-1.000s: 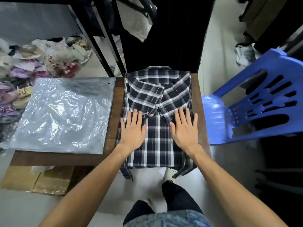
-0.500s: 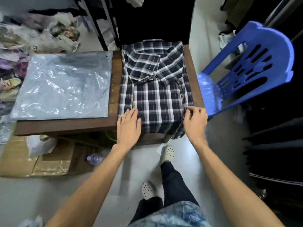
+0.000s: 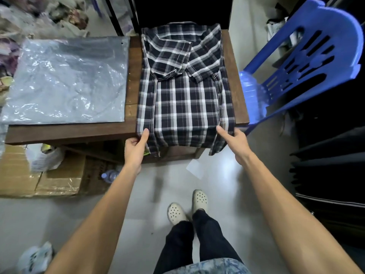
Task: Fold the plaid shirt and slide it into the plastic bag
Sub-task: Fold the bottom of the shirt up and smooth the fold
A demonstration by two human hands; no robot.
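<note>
The left hand (image 3: pixel 136 147) is at the near left corner of the plaid shirt (image 3: pixel 185 95). Its thumb lies on top of the cloth and the other fingers are curled under the edge, so it pinches the shirt there. The right hand (image 3: pixel 235 140) is at the near right corner in the same way: the thumb presses on top and the fingers go under the hanging hem, closed on the cloth.

The shirt lies on the right part of a brown wooden table (image 3: pixel 235 76). Its sides are folded inward and the sleeves are folded across the far part. The near end hangs over the near edge of the table, between the two hands.

To the left of the shirt, on the same table, a clear plastic bag (image 3: pixel 65 80) lies flat. A narrow strip of bare wood separates it from the shirt. I cannot tell if something is inside the bag or where its opening is.

Right of the table a blue plastic chair (image 3: pixel 308 56) stands tilted. Under the table, on the left, there are cardboard boxes (image 3: pixel 39 178), closed as far as one can see, and a small plastic bottle (image 3: pixel 110 176) beside them. Near the bottom, the person's two feet in pale shoes (image 3: pixel 187 206) stand on the grey floor.
</note>
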